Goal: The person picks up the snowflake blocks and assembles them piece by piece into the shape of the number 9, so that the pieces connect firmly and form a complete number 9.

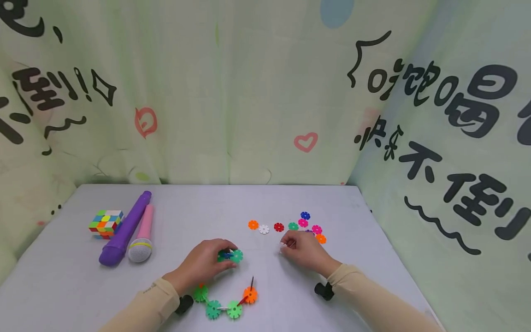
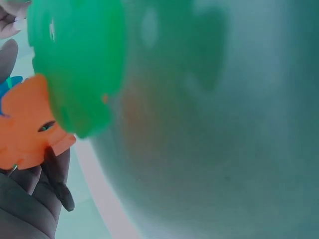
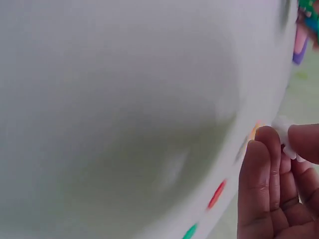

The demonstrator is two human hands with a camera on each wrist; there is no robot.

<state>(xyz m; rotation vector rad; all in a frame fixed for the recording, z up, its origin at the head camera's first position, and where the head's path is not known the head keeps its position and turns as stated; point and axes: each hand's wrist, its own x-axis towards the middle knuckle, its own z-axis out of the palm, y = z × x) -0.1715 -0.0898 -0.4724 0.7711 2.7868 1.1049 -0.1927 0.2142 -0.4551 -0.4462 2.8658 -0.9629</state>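
Note:
My left hand (image 1: 203, 260) holds a green snowflake disc (image 1: 237, 256) and a blue one, joined together. Below it on the table curves a string of slotted discs, with a dark green disc (image 1: 213, 310), a light green disc (image 1: 234, 310) and an orange disc (image 1: 250, 295). Whether the held discs join this string is hidden by the hand. Close up in the left wrist view are a blurred green disc (image 2: 79, 64) and an orange disc (image 2: 25, 122). My right hand (image 1: 309, 251) pinches a white disc (image 3: 281, 127) between thumb and fingers, above the table.
Loose discs lie beyond my right hand: orange (image 1: 253, 224), white (image 1: 263, 229), red (image 1: 279, 227), green (image 1: 293, 226) and several pink, blue and orange ones. At the left are a puzzle cube (image 1: 106, 223), a purple microphone (image 1: 124, 230) and a pink microphone (image 1: 143, 235). Curtains (image 1: 249, 92) enclose the table.

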